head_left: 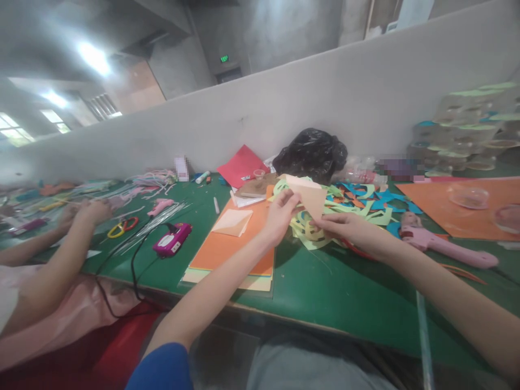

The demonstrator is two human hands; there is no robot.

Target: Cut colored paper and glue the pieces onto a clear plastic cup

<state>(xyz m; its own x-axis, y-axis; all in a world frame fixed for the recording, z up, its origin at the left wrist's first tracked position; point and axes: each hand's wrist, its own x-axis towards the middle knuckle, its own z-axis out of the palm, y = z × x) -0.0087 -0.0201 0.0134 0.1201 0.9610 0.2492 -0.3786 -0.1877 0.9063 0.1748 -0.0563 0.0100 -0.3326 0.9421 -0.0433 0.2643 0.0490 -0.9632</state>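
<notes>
A folded piece of pale peach paper [312,198] is held up above the green table, between both of my hands. My left hand [281,212] pinches its left side. At its lower corner, my right hand [343,225] grips with thumb and fingers. Another folded peach paper [233,222] lies to the left on a stack of orange sheets [215,250]. Behind and beside my hands are cut strips of light green paper [311,230] and blue paper scraps [390,200]. A pink hot glue gun [450,246] rests right of my right hand.
At the back stand a black plastic bag [312,153] and a red paper sheet [244,167]. A purple power socket [173,240] with black cables and yellow-orange scissors [123,227] lie left. A co-worker's hands [91,212] are further left. Stacked clear cups [463,130] stand far right.
</notes>
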